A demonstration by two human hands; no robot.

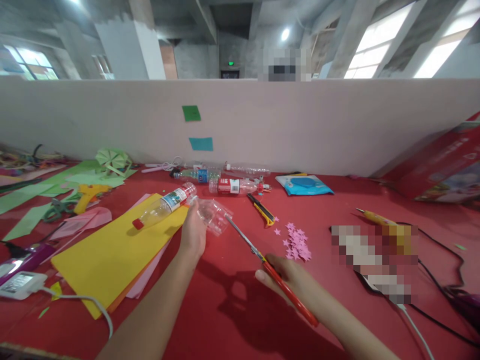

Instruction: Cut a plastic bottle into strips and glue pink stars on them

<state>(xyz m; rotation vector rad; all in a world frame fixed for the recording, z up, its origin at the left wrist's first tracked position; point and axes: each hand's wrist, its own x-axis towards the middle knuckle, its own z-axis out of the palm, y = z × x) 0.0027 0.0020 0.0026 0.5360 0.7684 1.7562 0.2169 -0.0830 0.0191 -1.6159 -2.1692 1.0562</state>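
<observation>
My left hand (pixel 194 230) is closed round one end of a cut piece of clear plastic bottle (pixel 215 216), held above the red table. In my right hand (pixel 290 277) is a pair of scissors (pixel 287 290) with red handles, its blades pointing up and left. The blade tips meet the right edge of the plastic piece; whether they are spread is hard to make out. Left of my left hand, a labelled plastic bottle (pixel 165 204) with a red cap lies on yellow paper (pixel 112 260).
Pink paper stars (pixel 298 243) and a yellow utility knife (pixel 261 209) lie beyond the scissors. More bottles (pixel 228 186) and a blue wipes pack (pixel 304 184) line the white partition (pixel 281 125). A yellow glue gun (pixel 90 196) is left; a corded yellow tool (pixel 382 222) and phone sit right.
</observation>
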